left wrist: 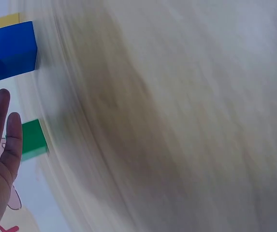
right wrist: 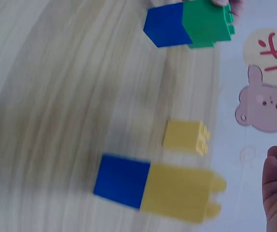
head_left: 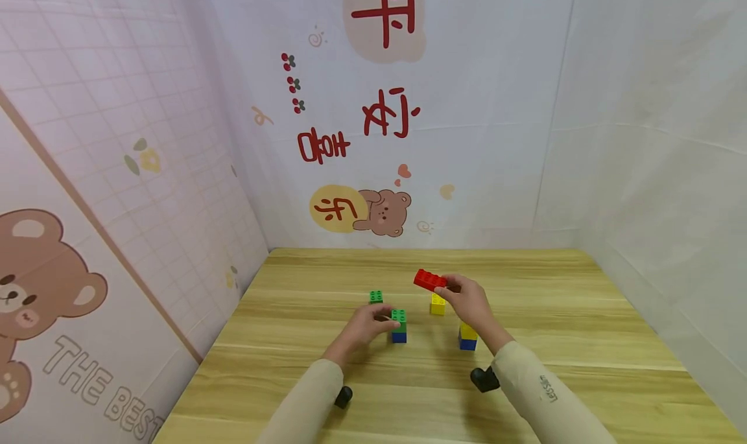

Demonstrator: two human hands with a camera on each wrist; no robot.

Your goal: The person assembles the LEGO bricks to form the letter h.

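Red brick (head_left: 430, 280) is held up off the table by the right hand (head_left: 471, 303), its long side slanting, studs upward, the free end pointing to the left. Thumb and fingers pinch its right end; the forearm reaches forward and leftward from the lower right, and the wrist is turned so that the back of the hand faces up. In the head view, the single yellow brick (head_left: 438, 306) shows just below the pinched end, on the table.

Across from it, the left hand (head_left: 363, 328) reaches in from the lower left, thumb in front and index finger behind, pinching the stacked green brick (head_left: 399, 316) that sits on a blue brick (head_left: 399, 338). Its other visible fingers are extended in the left wrist view. Just beyond this hand stands another green brick (head_left: 376, 296).

Near the right forearm, partly covered by it, a yellow upper brick (head_left: 469, 331) sits on a second blue brick (head_left: 468, 344). All these stand on the wood-grain table (head_left: 408, 405); behind hangs a white printed cloth (head_left: 484, 107).
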